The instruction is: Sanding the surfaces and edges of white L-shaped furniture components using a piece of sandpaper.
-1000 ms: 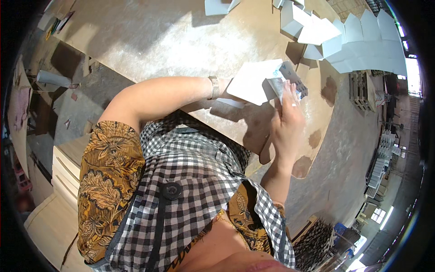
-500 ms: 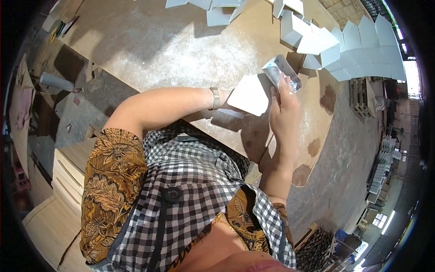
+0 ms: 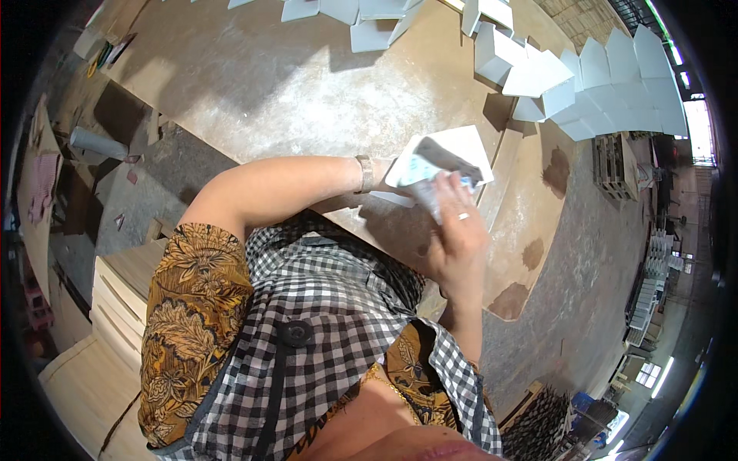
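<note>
My left hand (image 3: pixel 382 175) is mostly hidden under a white angled piece (image 3: pixel 470 143), which it holds above the near part of the table; its fingers do not show. The piece has a flat, several-sided face turned up, and a second white edge shows below it. In my right hand (image 3: pixel 461 244) is a bent sheet of sandpaper (image 3: pixel 423 187), grey on one side and pale with bluish print on the other. The sheet lies over the white face, blurred by motion, with my fingers pressed on it.
White dust covers the brown tabletop (image 3: pixel 254 115). Several similar white pieces (image 3: pixel 370 35) stand along its far side, with more white box-like pieces (image 3: pixel 500 55) at far right. Stacked pallets (image 3: pixel 615 165) stand beyond the right edge. A wooden drawer unit (image 3: pixel 123 296) is at my left.
My right hand has swung left and nearer with the sandpaper, from beside the white piece to over its face. The piece has turned and shifted slightly right.
</note>
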`<state>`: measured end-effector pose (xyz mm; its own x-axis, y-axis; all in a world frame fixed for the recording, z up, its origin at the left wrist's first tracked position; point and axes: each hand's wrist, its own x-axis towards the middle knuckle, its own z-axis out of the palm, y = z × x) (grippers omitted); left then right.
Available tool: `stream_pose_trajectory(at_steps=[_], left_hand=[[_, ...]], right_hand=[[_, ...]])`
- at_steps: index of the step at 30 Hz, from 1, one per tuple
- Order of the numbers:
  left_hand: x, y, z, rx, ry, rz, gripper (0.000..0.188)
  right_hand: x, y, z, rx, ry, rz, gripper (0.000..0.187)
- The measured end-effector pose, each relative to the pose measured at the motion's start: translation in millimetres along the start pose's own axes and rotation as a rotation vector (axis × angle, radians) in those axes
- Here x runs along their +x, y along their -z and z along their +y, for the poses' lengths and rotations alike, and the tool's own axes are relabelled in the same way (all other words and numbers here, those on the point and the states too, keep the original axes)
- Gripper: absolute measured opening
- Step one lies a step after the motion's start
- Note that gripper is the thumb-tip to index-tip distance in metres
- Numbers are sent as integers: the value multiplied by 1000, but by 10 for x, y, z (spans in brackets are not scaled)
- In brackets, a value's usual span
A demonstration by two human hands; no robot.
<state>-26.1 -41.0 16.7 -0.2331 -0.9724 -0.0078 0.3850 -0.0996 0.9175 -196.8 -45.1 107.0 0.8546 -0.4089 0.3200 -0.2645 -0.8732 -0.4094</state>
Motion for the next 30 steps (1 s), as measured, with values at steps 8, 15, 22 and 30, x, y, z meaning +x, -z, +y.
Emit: stream_pose_trajectory(at_steps=[8, 15, 22, 30], left_hand=[[32, -78, 13, -60, 75, -7, 50], [43, -86, 129, 440, -13, 29, 59], [66, -39, -103, 5, -25, 7, 64], [81, -77, -25, 184, -169, 31, 69]], right_hand=[[53, -47, 274, -157, -184, 220, 48], [25, -98, 290, -186, -169, 233, 53], [10, -139, 325, -189, -141, 259, 54], [9, -113, 311, -199, -137, 251, 52]])
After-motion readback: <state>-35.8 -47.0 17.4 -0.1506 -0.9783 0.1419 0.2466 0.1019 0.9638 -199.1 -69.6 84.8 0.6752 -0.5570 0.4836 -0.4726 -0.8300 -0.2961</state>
